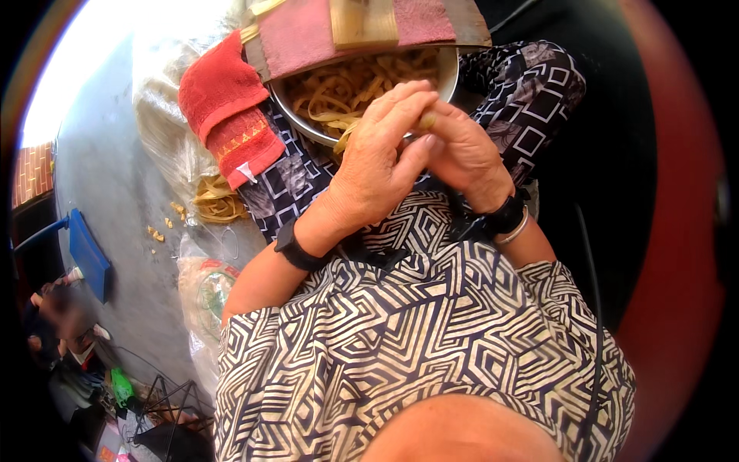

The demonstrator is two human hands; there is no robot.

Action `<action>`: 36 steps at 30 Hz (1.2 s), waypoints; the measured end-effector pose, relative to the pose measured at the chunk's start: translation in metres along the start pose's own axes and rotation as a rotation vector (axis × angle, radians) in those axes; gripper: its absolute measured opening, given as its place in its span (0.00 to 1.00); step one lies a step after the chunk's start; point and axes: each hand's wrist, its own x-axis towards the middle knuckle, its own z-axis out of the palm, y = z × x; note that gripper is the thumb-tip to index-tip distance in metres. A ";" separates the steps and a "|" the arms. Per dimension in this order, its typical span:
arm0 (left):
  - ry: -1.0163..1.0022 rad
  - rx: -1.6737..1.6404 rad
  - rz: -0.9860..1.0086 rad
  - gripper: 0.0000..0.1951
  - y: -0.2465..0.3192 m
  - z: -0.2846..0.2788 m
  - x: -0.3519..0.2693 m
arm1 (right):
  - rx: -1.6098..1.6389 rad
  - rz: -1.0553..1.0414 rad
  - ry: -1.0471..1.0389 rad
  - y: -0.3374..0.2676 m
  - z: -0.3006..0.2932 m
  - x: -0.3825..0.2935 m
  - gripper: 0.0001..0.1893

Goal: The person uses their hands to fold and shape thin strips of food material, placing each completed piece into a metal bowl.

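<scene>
My left hand [381, 150] and my right hand [467, 150] meet above my lap, the left partly over the right. Their fingers overlap, and whatever lies between the palms is hidden. A yellowish patch [427, 121] shows at the right hand's fingers; whether it is a band or a bit of strip, I cannot tell. Just beyond is a metal basin [306, 130] holding coiled tan strips [340, 95] of plant fibre. One strip end [344, 138] hangs over its rim beside my left hand. A wooden board [470, 26] with pink cloth [297, 37] spans the basin's far side.
A red towel [222, 92] drapes over my left knee. Left of me, a fibre coil [218, 199], scraps [156, 234], a pale woven sack [167, 110] and a printed plastic bag [202, 289] lie on the grey floor. Farther off are a blue panel [89, 254] and another person [63, 317].
</scene>
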 end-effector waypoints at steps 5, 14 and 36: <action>0.085 0.227 -0.105 0.12 0.012 -0.001 0.024 | -0.770 -0.541 0.208 -0.011 0.006 0.015 0.07; 0.078 -0.426 -0.542 0.10 -0.017 -0.002 0.034 | -1.145 -0.919 0.367 -0.022 0.018 0.019 0.06; -0.426 0.219 -0.230 0.08 0.016 -0.067 0.028 | -1.689 -0.413 -0.311 -0.059 0.025 0.015 0.11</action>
